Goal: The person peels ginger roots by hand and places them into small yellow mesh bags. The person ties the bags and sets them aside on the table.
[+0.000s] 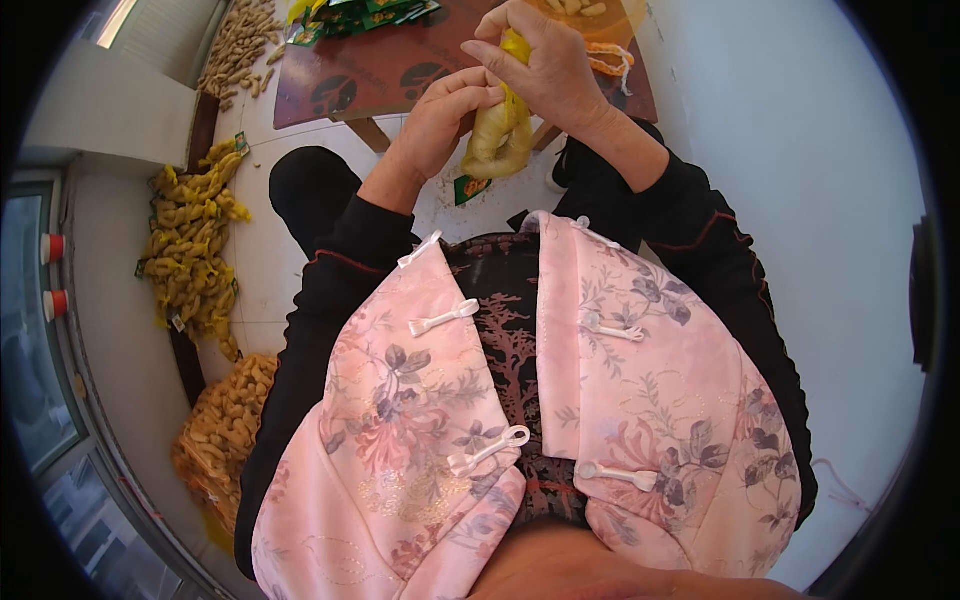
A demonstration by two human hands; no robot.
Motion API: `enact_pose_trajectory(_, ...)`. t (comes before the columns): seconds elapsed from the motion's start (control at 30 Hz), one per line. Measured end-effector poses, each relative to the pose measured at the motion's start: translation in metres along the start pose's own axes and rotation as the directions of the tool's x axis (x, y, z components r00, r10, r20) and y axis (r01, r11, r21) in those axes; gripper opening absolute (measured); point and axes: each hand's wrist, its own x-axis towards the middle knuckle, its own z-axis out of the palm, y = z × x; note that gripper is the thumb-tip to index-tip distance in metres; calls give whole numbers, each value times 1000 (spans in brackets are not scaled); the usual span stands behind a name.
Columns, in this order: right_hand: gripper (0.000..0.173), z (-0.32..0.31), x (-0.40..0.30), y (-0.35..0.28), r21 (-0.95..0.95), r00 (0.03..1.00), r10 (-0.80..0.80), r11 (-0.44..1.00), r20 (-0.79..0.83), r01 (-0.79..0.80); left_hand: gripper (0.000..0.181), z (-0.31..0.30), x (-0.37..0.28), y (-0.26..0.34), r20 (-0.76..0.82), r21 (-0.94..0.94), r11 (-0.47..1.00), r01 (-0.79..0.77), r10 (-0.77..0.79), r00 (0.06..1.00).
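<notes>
Up at the near edge of the reddish-brown board table [375,71], both hands are on one bundle of yellow mesh netting [499,142]. Its lower part forms a pale, smooth loop that hangs between my hands; what it is made of is hard to tell. My left hand [454,109] pinches the netting at the side, just above the loop. Over the top, the fingers of my right hand [547,67] grip the gathered bright-yellow netting. A green printed tag [471,190] shows below the loop; whether it is attached cannot be made out.
Green printed packets [367,15] lie at the table's far left, and an orange mesh bag [611,19] at its right. Loose tan, peanut-like pieces [240,56] spread beyond. Along the left wall are filled yellow net bags [195,240] and an orange mesh sack [225,431].
</notes>
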Motion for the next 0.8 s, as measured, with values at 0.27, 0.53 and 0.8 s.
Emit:
enact_pose_trajectory(0.27, 18, 1, 5, 2, 71, 998, 60, 996, 19, -62, 34, -3, 8, 11, 123, 34, 999, 11, -15, 992)
enact_pose_trajectory(0.53, 17, 3, 5, 0, 15, 999, 30, 999, -28, -30, 41, -3, 11, 5, 258, -49, 995, 85, -70, 964)
enact_pose_trajectory(0.8, 17, 2, 4, 3, 4, 999, 34, 999, -40, -33, 53, -17, 14, -7, 290, 39, 995, 91, -99, 952)
